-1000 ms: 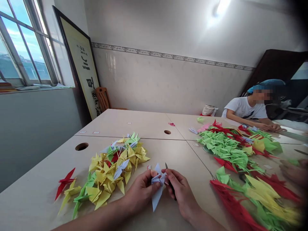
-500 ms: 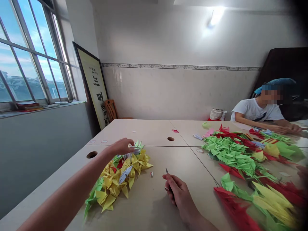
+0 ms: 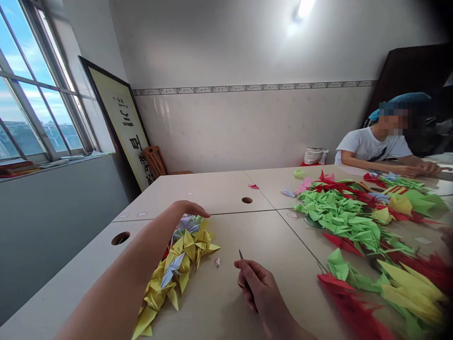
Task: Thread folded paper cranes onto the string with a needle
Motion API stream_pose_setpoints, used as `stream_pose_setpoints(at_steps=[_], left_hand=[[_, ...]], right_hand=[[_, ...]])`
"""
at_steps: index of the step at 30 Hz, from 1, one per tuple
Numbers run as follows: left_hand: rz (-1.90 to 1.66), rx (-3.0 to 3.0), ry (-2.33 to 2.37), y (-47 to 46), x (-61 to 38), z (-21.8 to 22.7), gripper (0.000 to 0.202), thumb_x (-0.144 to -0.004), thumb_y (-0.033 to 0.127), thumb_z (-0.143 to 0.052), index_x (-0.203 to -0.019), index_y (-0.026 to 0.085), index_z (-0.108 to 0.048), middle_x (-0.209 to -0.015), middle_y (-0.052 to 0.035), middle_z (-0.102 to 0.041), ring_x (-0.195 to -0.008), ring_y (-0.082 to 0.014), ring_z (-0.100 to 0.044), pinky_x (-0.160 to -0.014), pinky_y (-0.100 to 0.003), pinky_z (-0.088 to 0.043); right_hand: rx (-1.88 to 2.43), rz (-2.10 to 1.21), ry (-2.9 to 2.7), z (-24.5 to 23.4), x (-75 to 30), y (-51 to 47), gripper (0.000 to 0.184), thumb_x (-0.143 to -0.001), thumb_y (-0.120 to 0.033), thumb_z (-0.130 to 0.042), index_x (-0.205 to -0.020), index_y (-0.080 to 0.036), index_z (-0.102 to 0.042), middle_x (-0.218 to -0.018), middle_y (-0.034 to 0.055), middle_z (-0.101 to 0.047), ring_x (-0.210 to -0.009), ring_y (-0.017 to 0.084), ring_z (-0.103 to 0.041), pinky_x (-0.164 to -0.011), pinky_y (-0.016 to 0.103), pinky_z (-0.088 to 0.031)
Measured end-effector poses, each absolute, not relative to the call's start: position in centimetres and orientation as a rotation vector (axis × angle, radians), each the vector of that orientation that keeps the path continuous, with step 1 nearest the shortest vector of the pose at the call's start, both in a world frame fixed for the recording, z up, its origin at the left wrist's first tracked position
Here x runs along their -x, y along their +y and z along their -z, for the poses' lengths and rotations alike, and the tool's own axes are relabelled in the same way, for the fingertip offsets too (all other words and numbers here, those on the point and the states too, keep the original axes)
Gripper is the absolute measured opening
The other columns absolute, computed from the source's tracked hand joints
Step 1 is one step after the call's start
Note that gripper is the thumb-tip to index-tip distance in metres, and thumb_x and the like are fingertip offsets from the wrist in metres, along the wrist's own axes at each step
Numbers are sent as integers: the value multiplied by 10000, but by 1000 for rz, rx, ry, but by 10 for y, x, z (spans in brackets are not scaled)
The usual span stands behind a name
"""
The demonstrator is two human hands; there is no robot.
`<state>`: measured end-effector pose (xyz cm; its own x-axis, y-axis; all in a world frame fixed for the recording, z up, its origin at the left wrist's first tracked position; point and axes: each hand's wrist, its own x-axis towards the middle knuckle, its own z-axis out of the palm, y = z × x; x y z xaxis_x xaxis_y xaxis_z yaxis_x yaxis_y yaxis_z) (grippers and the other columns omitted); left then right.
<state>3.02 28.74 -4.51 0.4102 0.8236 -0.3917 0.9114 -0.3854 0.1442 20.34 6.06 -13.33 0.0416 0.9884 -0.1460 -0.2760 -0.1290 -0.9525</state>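
My left hand (image 3: 189,208) is stretched palm down over the far end of a row of folded paper pieces, its fingers extended and nothing visible in them. Yellow folded paper pieces (image 3: 189,243), pointed like cranes, make up most of that row. One pale blue folded piece (image 3: 172,270) rests on top, and more pale blue paper (image 3: 189,224) lies under the left hand. My forearm hides the row's left side. Low over the table, my right hand (image 3: 256,285) is closed around a slim dark tool (image 3: 240,254) whose pointed tip sticks up. Its exact kind is unclear.
A small red-and-white object (image 3: 217,262) lies between the hands. To the right are heaps of green folded paper (image 3: 339,217), red pieces (image 3: 350,302) and yellow ones (image 3: 412,288). A person (image 3: 375,146) sits at the far right. The tabletop (image 3: 212,196) has round holes.
The view has shifted slightly. My left hand's fingers, bent over pale paper before, now reach out flatter, and the forearm covers more of the row. My right hand keeps its grip.
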Motion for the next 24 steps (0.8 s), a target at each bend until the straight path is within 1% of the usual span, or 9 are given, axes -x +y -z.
stream_pose_setpoints(at_steps=[3,6,10,13,16,19,22,24], left_hand=[[432,-2281,1417,283,-25,52,590,-602,605,-534,-1063,243,-601,-1142,-94,-596,-994,-280,-553,-772,-359,-449],[449,-2269,1367,268,-17,55,643,-600,602,-549,-1136,245,-556,-1198,-100,-555,-1017,-280,-536,-804,-366,-435],[456,-2299,1332,235,-3,54,719,-554,632,-582,-1168,261,-534,-1252,-102,-507,-1076,-300,-493,-897,-398,-373],[447,-2329,1305,205,6,53,745,-534,655,-586,-1175,279,-528,-1304,-92,-453,-1135,-301,-445,-962,-399,-310],[465,-2369,1257,172,14,50,767,-553,652,-580,-1218,284,-483,-1354,-96,-384,-1180,-298,-403,-983,-396,-288],[496,-2398,1216,141,19,47,759,-607,638,-549,-1248,244,-455,-1380,-128,-331,-1198,-309,-383,-980,-409,-294],[476,-2415,1183,115,24,44,731,-639,635,-523,-1239,220,-471,-1351,-148,-371,-1181,-323,-402,-961,-428,-317],[423,-2450,1157,103,29,40,724,-650,634,-519,-1244,225,-463,-1324,-144,-412,-1180,-318,-405,-959,-427,-320]], right_hand=[[1123,-1386,-887,134,-204,61,439,-637,-586,-590,-682,-152,-536,-530,-66,-423,-360,21,-300,-293,131,-203],[1121,-1386,-882,133,-204,60,421,-620,-567,-613,-684,-155,-550,-525,-66,-424,-360,25,-301,-293,134,-202],[1127,-1357,-906,130,-203,57,406,-623,-547,-619,-685,-150,-564,-525,-60,-426,-364,31,-306,-297,139,-212],[1145,-1345,-920,129,-202,55,399,-627,-537,-621,-708,-150,-571,-531,-60,-430,-371,32,-307,-305,140,-214],[1154,-1348,-952,132,-203,55,396,-634,-530,-625,-744,-153,-581,-548,-57,-441,-380,37,-313,-315,147,-222],[1180,-1304,-1014,138,-202,54,389,-658,-509,-627,-810,-153,-593,-561,-52,-451,-394,48,-329,-335,162,-243],[1197,-1195,-1116,143,-200,52,378,-698,-496,-601,-862,-156,-597,-574,-37,-483,-418,73,-371,-375,190,-296],[1229,-1070,-1199,145,-197,52,358,-717,-481,-585,-869,-158,-606,-593,-15,-525,-475,113,-444,-448,223,-366]])
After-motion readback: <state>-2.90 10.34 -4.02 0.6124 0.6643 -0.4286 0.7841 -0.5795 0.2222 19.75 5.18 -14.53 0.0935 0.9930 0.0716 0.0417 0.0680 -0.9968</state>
